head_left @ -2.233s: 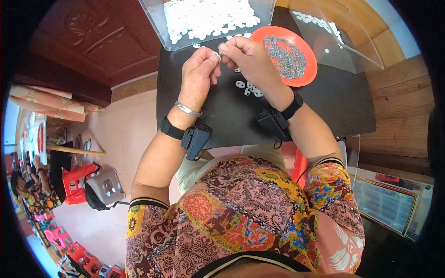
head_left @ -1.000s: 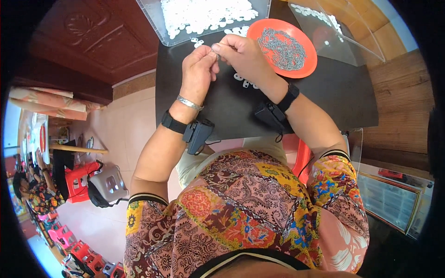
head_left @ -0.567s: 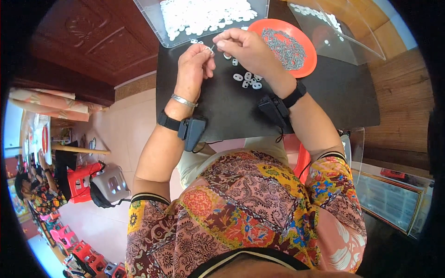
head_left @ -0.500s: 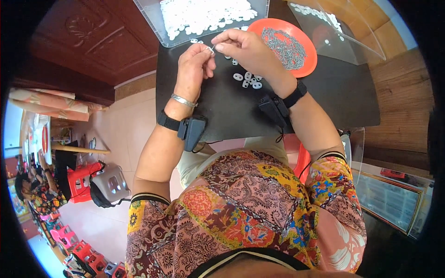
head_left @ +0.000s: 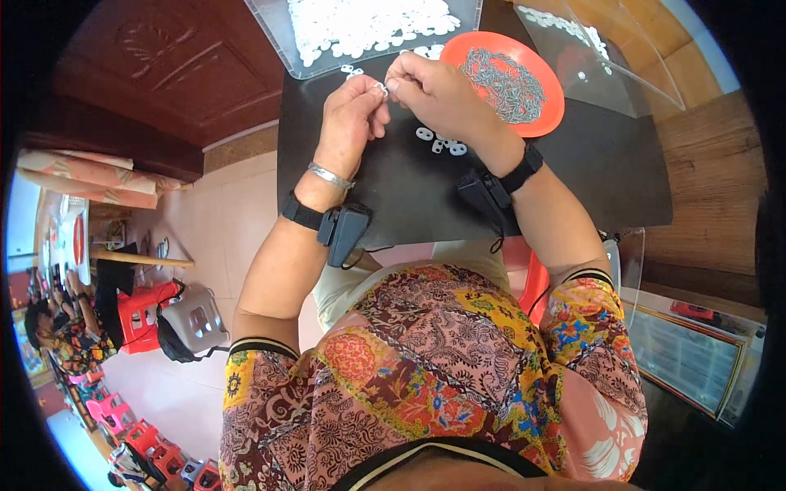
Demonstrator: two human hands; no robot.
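Between the fingertips of my left hand (head_left: 350, 119) is a small white plastic piece (head_left: 381, 88), pinched over the dark table (head_left: 393, 204). My right hand (head_left: 434, 88) meets it from the right, thumb and forefinger pressed together. What those right fingertips hold is hidden at this moment. Several loose white two-hole plastic pieces (head_left: 438, 147) lie on the table below my right hand. Close beyond the right hand, an orange-red plate (head_left: 553, 114) carries a heap of small grey metal screws (head_left: 508, 86).
A clear plastic box (head_left: 282, 51) full of white pieces stands at the far edge. A clear panel (head_left: 606, 74) stands at the far right, with more white pieces beside it. Stools (head_left: 192, 323) and another person (head_left: 70, 327) are off to the left.
Both hands have drawn closer at the fingertips and shifted slightly right in the picture. The thin metal bit seen at the right fingertips before is now hidden.
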